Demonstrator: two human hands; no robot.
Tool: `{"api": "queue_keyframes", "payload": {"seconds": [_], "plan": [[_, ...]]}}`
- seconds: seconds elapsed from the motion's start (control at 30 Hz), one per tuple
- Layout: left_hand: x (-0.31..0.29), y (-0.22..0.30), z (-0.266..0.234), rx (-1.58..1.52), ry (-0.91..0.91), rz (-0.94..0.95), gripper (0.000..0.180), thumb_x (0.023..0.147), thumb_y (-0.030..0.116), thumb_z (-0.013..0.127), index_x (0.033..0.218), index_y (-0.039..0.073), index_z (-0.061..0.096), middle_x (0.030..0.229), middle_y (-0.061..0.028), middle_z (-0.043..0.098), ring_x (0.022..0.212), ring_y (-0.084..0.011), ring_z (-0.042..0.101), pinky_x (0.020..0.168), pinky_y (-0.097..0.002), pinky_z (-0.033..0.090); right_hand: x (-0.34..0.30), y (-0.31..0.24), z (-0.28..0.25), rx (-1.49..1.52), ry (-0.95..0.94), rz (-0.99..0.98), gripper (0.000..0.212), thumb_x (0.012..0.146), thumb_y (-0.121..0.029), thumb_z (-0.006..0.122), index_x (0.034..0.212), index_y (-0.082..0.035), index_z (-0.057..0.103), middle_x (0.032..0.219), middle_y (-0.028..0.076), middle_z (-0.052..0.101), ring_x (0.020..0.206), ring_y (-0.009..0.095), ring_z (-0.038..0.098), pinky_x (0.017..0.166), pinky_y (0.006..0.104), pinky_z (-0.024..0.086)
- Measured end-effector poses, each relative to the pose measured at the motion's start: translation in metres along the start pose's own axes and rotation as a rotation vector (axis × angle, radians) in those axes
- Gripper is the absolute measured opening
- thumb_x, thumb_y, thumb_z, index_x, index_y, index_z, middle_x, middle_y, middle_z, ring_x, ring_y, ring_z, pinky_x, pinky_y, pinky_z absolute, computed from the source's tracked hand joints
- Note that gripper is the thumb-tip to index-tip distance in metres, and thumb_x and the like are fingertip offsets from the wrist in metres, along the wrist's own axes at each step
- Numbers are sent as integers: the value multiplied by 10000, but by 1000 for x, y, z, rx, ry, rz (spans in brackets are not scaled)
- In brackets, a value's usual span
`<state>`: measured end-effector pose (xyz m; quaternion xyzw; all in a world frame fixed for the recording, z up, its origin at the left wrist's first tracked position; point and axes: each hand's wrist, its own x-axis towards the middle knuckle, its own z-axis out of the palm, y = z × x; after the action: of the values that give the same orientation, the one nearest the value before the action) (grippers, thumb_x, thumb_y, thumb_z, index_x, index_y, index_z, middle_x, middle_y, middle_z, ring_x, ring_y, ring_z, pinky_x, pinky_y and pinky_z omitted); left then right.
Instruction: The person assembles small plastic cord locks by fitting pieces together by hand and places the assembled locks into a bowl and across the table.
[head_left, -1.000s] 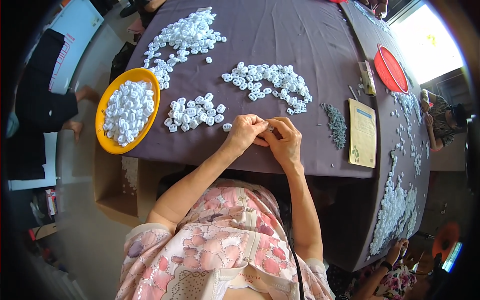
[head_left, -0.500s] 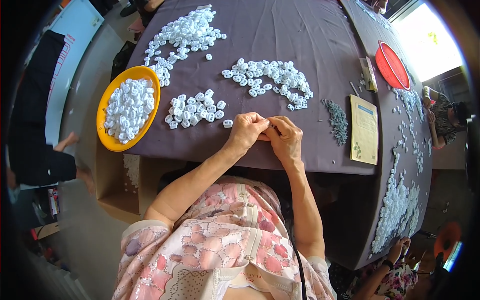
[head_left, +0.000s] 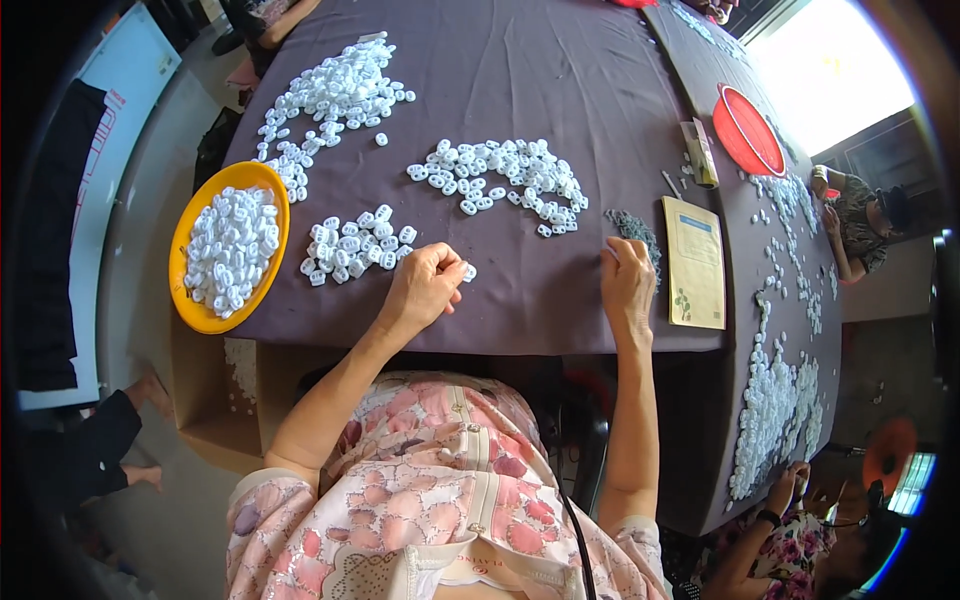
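My left hand [head_left: 424,287] is closed, with a small white two-holed plastic piece [head_left: 469,271] at its fingertips, just above the table. To its left lies a small heap of similar white pieces [head_left: 350,247]. My right hand [head_left: 629,290] is bent with its fingers drawn together at the near left edge of a pile of tiny grey-green parts [head_left: 634,228]. Whatever its fingertips hold is hidden. Beyond my hands a loose arc of white pieces [head_left: 520,167] is spread on the dark cloth.
A yellow bowl [head_left: 180,285] full of white pieces sits at the table's left edge, with a larger heap [head_left: 335,85] behind it. On the right are a tan packet [head_left: 695,262], a red basket [head_left: 745,130] and more white pieces [head_left: 765,430]. Other people work along the right side.
My hands were together at the table's near edge and have parted. The right went right to the grey-green pile; the left moved left with the white piece. The whole view has shifted slightly.
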<state>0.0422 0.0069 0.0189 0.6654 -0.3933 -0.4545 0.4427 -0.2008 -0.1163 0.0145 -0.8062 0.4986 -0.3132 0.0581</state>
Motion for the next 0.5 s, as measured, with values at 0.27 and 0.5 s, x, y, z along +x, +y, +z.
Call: {"api": "queue_keyframes", "payload": {"seconds": [0.27,0.5], "plan": [[-1,-4,-17,752,232,348,96,771,79,625,723,22,564,767,-152,584,714,-312,611,645,-388,501,-1,11,6,-131,-89,-8,62,836,-57,548,816,-5,521,837,159,519,784,347,553,673,424,453],[33,13,42,539,281,612,52,755,94,649,794,72,623,780,-93,574,687,-280,603,615,-368,484,-9,-13,12,205,20,26,60,779,-13,564,780,-17,504,661,136,552,586,324,558,548,388,448]]}}
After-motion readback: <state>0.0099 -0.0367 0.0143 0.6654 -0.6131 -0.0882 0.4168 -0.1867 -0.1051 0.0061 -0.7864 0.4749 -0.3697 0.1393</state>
